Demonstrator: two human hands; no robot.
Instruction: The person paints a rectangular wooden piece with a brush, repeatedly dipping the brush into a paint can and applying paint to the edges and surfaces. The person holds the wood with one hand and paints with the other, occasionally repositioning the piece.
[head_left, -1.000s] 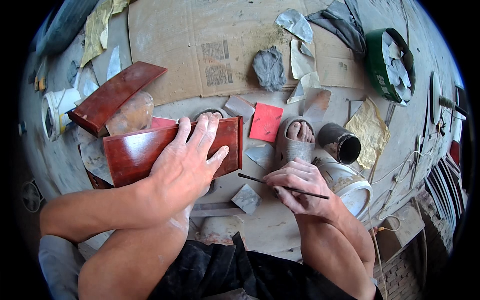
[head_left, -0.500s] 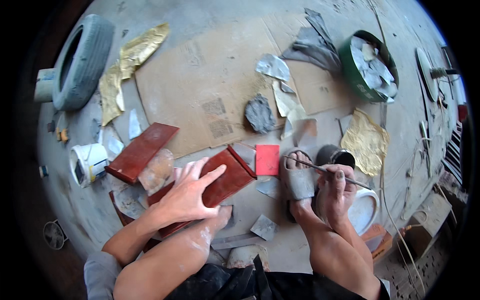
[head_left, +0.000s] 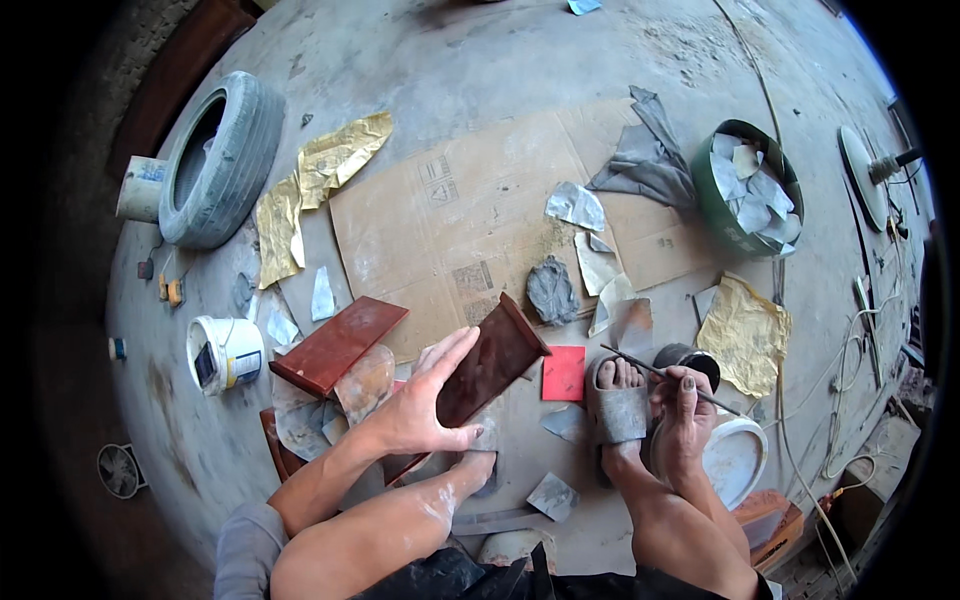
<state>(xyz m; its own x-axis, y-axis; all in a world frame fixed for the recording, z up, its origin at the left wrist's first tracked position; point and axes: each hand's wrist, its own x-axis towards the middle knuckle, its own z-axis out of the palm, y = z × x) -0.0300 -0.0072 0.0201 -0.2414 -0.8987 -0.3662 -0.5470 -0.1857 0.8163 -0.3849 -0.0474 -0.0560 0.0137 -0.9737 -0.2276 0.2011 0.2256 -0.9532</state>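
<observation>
My left hand grips a glossy reddish-brown wooden panel with a raised lip at its far end. The thumb lies on the near side and the fingers on the far side; the panel tilts above my left foot. A thin dark stick, possibly a slim brush, is pinched in my right hand. Its tip points left over my right sandal, and a dark open can sits just beyond this hand. Another reddish-brown panel lies left of my left hand. A red square sheet lies between the held panel and the sandal.
Flattened cardboard covers the floor ahead, with a grey crumpled lump near its edge. On the left stand a tire and a white bucket. A green tub of scraps and a white lid are on the right.
My left hand has turned the panel, tilting its face more steeply. The right hand still holds the stick in nearly the same place. The whole view has shifted, showing more floor ahead.
</observation>
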